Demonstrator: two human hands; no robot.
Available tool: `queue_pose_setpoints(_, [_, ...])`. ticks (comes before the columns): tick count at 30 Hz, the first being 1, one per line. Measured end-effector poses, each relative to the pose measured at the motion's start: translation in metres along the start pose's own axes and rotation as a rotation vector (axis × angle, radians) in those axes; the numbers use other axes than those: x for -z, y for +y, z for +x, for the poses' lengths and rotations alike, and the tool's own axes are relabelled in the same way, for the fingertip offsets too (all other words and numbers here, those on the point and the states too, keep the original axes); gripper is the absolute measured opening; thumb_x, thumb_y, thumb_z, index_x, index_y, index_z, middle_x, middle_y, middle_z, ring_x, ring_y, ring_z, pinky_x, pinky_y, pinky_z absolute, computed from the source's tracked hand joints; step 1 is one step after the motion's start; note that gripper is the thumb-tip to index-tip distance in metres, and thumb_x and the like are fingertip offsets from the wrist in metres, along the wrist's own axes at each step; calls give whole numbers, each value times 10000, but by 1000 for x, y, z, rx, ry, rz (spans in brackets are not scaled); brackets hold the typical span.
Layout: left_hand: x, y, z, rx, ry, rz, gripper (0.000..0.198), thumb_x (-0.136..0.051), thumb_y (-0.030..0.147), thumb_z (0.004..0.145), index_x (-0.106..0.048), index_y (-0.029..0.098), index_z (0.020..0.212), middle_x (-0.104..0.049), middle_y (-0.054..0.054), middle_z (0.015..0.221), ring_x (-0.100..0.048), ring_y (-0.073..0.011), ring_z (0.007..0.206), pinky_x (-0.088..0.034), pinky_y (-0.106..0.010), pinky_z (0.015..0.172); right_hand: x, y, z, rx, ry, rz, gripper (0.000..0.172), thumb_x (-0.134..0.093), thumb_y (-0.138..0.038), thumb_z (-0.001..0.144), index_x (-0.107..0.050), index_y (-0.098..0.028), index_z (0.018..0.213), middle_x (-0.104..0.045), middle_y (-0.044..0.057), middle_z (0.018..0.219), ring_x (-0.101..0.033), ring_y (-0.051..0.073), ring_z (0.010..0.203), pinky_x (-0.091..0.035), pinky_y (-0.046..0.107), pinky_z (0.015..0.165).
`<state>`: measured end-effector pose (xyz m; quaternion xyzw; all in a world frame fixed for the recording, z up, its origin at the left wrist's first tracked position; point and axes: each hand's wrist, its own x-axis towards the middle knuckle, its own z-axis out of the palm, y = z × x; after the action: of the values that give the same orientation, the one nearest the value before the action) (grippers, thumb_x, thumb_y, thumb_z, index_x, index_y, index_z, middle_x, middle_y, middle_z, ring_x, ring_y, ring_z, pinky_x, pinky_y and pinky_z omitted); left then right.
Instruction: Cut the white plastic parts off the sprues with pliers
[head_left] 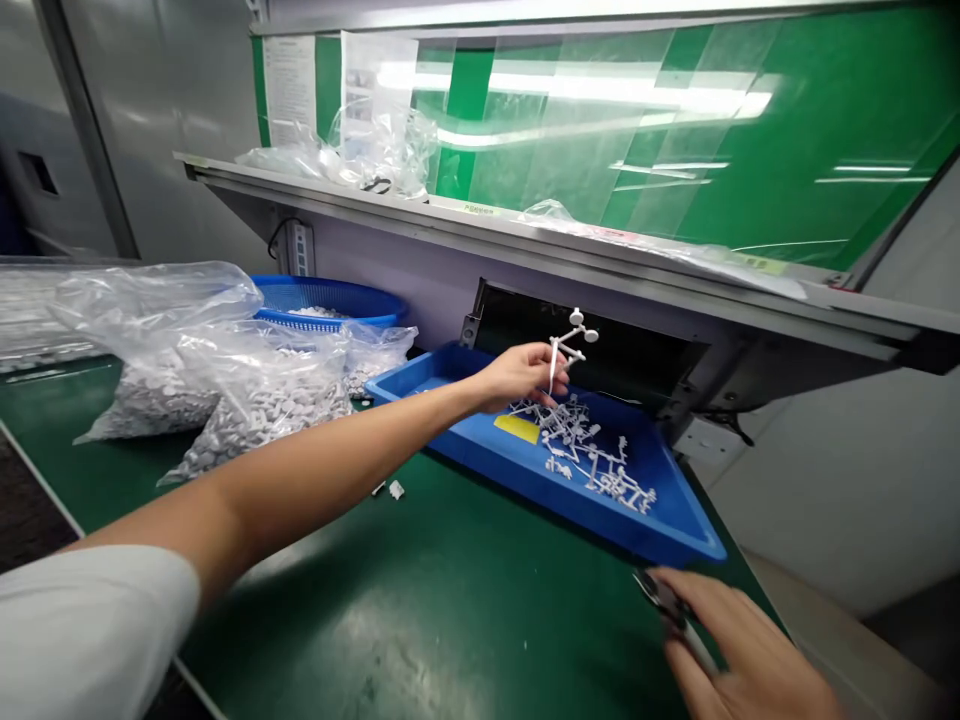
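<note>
My left hand (521,377) reaches over the blue tray (495,478), its fingers pinching a white branched plastic sprue (568,340) with small round parts at its tips. Beneath it in the tray lies a loose heap of similar white sprues (577,430). A yellow label (517,429) shows beside the heap. At the lower right, in front of the tray, my right hand (742,650) is closed round a pair of nippers (664,597). The nippers' jaws point up and to the left, apart from the sprue. Part of their handles is hidden by my fingers.
Clear bags (262,405) of small white parts lie at the left, with a blue basket (330,297) behind them. A small white piece (396,489) rests on the green tabletop (420,600). A metal shelf (480,222) overhangs the tray's back.
</note>
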<state>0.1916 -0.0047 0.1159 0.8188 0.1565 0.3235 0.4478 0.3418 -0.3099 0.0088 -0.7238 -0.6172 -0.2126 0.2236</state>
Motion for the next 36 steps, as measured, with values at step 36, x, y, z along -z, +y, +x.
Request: queue_pose_setpoints(36, [-46,-13,-185,294,-101,-756,427,-682,434,801,-686,101,1068,-597,-31,740,-569,-103,605,-540,-261,591,-37,-96,32,-25,-206,15,256,-429,-286,864,-609,-277,1045,-663,42,950,-624,234,857,-479,320,657])
